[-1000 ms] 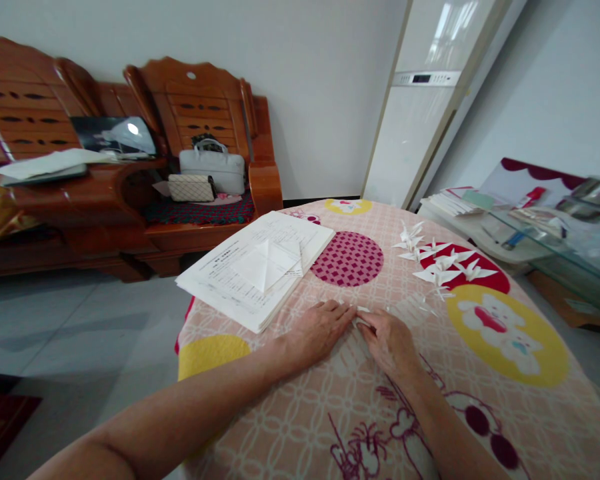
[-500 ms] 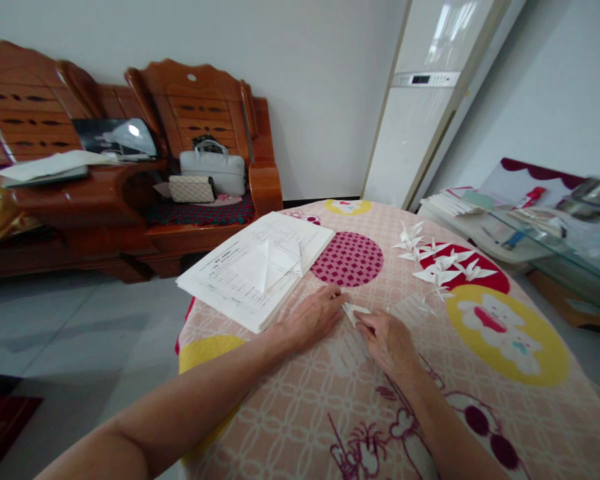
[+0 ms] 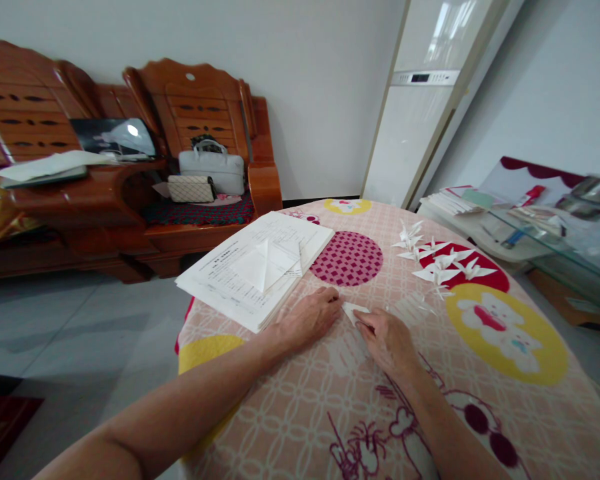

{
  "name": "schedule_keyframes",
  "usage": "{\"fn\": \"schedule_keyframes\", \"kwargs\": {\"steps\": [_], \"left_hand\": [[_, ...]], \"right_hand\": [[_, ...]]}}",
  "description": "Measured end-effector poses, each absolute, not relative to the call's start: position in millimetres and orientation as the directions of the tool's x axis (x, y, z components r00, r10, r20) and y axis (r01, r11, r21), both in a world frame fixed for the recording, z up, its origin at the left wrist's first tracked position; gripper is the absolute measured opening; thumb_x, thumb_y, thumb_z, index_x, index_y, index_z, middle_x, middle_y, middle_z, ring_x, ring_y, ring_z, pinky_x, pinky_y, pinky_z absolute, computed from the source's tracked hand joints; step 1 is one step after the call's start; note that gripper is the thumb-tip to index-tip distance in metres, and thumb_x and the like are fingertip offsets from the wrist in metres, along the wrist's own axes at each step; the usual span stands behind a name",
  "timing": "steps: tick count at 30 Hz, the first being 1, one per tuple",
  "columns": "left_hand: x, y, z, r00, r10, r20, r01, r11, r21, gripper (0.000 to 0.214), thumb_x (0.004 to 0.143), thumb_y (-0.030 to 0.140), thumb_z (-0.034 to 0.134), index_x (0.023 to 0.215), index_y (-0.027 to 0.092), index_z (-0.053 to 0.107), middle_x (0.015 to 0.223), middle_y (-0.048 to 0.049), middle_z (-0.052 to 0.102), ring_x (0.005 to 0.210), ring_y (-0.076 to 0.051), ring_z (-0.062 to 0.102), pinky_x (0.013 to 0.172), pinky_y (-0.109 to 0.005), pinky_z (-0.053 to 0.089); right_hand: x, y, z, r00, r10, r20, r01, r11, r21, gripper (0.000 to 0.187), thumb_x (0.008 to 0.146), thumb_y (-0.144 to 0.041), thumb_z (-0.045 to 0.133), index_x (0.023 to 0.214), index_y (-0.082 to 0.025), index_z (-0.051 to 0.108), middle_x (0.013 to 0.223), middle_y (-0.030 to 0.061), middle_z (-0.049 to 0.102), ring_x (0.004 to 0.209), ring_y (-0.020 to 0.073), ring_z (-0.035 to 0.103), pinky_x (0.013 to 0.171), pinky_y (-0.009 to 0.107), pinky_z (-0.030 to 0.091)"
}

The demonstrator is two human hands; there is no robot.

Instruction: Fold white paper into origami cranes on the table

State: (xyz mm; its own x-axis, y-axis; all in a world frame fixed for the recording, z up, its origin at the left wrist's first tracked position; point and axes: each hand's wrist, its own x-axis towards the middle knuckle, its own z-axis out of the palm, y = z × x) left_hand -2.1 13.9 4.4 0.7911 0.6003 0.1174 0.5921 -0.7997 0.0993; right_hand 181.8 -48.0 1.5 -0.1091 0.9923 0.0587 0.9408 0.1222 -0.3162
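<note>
A small white folded paper (image 3: pixel 353 311) lies on the patterned tablecloth (image 3: pixel 300 413) between my two hands. My right hand (image 3: pixel 387 339) is closed on its right side, thumb and forefinger pressed on the paper. At the paper's left corner is my left hand (image 3: pixel 313 316), its fingers curled together and their tips at the paper's edge; the undersides of these fingers are hidden. Left of the hands, a larger square of folded white paper (image 3: pixel 264 267) rests on a stack of printed sheets (image 3: pixel 225 288). Several white paper cranes (image 3: pixel 441 272) stand to the right, beyond my right hand.
Beyond the table's left edge stands a wooden sofa (image 3: pixel 200 100) with a grey handbag (image 3: pixel 215 170) and a laptop (image 3: pixel 113 139). A tall white air conditioner (image 3: pixel 410 127) is by the wall. To the right, a glass-topped stand (image 3: pixel 555 247) holds papers and a metal pot.
My left fingertips have drawn slightly back to the left along the folded paper's edge. My right hand stays pressed on the paper.
</note>
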Motion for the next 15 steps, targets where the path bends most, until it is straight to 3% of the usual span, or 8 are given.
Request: {"fn": "schedule_keyframes", "kwargs": {"steps": [6,11,15], "left_hand": [[-1,15,4,0.799,0.595,0.090,0.590,-0.803,0.081,0.018,0.089,0.014,0.048,0.089,0.015,0.066,0.095,-0.0103,0.063,0.101,-0.022,0.053,0.088,-0.032,0.043],[-2,32,6,0.682,0.712,0.167,0.657,-0.697,0.286,0.027,0.091,0.014,0.043,0.100,0.016,0.068,0.099,-0.0081,0.066,0.092,-0.017,0.059,0.085,-0.028,0.045],[3,49,7,0.639,0.751,0.163,0.665,-0.647,0.374,0.025,0.089,0.015,0.044,0.090,0.015,0.070,0.092,-0.0061,0.070,0.089,-0.017,0.062,0.083,-0.027,0.044]], "right_hand": [[182,-48,1,-0.114,0.991,0.064,0.944,0.129,-0.304,0.028,0.092,-0.024,0.048,0.104,-0.024,0.073,0.084,0.0066,0.066,0.079,0.0183,0.063,0.065,0.025,0.037],[181,-49,3,-0.119,0.990,0.080,0.941,0.138,-0.308,0.028,0.091,-0.022,0.049,0.104,-0.024,0.073,0.084,0.0064,0.066,0.079,0.0180,0.063,0.066,0.025,0.037],[181,-51,6,-0.122,0.989,0.080,0.934,0.142,-0.329,0.027,0.091,-0.022,0.049,0.103,-0.023,0.074,0.083,0.0061,0.066,0.078,0.0176,0.063,0.067,0.024,0.038]]}}
